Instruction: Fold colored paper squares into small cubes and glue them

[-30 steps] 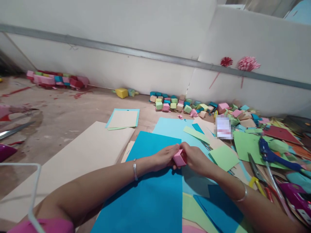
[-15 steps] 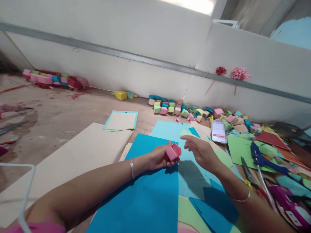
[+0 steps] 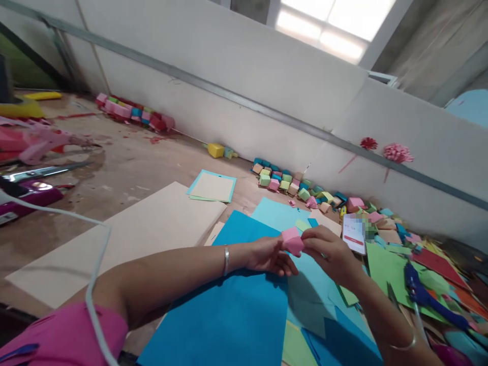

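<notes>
A small pink folded-paper box (image 3: 292,241) is raised over the sheets, between my two hands. My left hand (image 3: 270,256) grips its left side near the thumb, with the lower fingers loosely curled beneath. From the right, my right hand (image 3: 331,252) pinches the box's edge with thumb and fingertips. The box's open side does not show now. Under my left forearm lies a dark blue paper sheet (image 3: 229,305), and light blue paper (image 3: 267,211) is spread below and beyond the hands.
Finished paper boxes (image 3: 284,185) line the wall. A phone (image 3: 354,234), green paper (image 3: 385,269) and a blue glue gun (image 3: 417,295) lie to the right. On the left are a large cream sheet (image 3: 133,234), scissors (image 3: 46,172), a pink glue gun (image 3: 46,140) and a white cable (image 3: 99,254).
My right hand has come in from apart to touch the pink box. The box has been turned, hiding its opening. The head view has shifted left and tilted.
</notes>
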Demonstrator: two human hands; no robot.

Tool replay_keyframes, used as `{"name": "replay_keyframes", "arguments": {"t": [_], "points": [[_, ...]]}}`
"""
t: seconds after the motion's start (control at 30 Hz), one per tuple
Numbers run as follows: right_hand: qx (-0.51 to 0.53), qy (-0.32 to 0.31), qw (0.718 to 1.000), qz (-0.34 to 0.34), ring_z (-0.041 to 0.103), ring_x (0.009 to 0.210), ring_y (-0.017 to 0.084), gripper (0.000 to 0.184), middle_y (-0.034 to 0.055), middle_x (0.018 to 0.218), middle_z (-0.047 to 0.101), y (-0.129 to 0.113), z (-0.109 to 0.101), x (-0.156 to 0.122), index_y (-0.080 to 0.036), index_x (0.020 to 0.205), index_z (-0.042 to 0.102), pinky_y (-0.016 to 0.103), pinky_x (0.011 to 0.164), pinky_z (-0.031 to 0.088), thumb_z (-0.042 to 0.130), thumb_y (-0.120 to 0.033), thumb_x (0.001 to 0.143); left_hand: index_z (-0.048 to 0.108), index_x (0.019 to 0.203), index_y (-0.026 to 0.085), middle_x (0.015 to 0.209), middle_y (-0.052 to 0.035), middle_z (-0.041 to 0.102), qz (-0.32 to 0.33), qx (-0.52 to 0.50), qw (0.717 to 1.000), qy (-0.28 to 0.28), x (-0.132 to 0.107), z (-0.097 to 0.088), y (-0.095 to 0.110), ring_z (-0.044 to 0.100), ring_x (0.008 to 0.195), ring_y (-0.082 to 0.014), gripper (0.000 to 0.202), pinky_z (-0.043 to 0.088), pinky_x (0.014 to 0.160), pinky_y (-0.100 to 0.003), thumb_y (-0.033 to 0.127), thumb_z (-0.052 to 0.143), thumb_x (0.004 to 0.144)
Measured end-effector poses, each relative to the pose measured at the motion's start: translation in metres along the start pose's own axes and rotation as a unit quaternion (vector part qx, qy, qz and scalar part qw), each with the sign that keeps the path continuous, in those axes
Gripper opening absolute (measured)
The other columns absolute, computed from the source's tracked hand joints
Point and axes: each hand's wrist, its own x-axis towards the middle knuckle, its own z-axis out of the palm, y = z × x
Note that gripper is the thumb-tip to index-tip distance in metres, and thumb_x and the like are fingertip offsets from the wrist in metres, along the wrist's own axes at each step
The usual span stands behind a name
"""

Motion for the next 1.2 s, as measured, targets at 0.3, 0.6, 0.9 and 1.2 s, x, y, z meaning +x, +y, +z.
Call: {"name": "replay_keyframes", "arguments": {"t": [0.3, 0.6, 0.9, 1.2], "points": [[-0.221, -0.172, 0.959, 0.034, 0.057, 0.094, 0.021, 0.027, 0.0122, 0.099, 0.066, 0.045, 0.023, 0.117, -0.015, 0.091, 0.069, 0.031, 0.081, 0.042, 0.042, -0.017, 0.096, 0.063, 0.093, 0.009, 0.078, -0.0115, 0.071, 0.027, 0.026, 0.999, -0.028, -0.005, 0.005, -0.006, 0.068, 0.068, -0.0166, 0.033, 0.047, 0.063, -0.027, 0.037, 0.070, 0.079], [-0.341, -0.231, 0.911, 0.026, 0.060, 0.104, 0.023, 0.026, 0.0112, 0.115, 0.062, 0.059, 0.088, 0.191, -0.012, 0.113, 0.061, 0.042, 0.088, 0.051, 0.056, -0.028, 0.094, 0.066, 0.091, 0.012, 0.075, -0.0084, 0.072, 0.051, 0.050, 0.995, -0.074, 0.004, -0.003, -0.017, 0.069, 0.068, -0.0177, 0.039, 0.052, 0.065, -0.030, 0.034, 0.084, 0.064], [-0.354, -0.224, 0.907, 0.036, 0.058, 0.107, 0.025, 0.027, 0.0138, 0.118, 0.060, 0.061, 0.101, 0.194, -0.012, 0.115, 0.060, 0.044, 0.088, 0.050, 0.056, -0.028, 0.094, 0.066, 0.092, 0.013, 0.076, -0.0087, 0.072, 0.054, 0.044, 0.993, -0.093, 0.010, -0.006, -0.020, 0.069, 0.068, -0.0185, 0.040, 0.054, 0.063, -0.031, 0.033, 0.085, 0.062], [-0.249, -0.236, 0.937, -0.071, 0.052, 0.111, 0.023, 0.027, 0.0135, 0.122, 0.059, 0.007, 0.127, 0.213, -0.015, 0.114, 0.063, 0.032, 0.090, 0.041, 0.048, -0.025, 0.095, 0.066, 0.095, 0.011, 0.076, -0.0088, 0.071, 0.063, 0.055, 0.992, -0.092, 0.017, -0.013, -0.028, 0.069, 0.068, -0.0183, 0.038, 0.054, 0.065, -0.031, 0.026, 0.081, 0.064]]}}
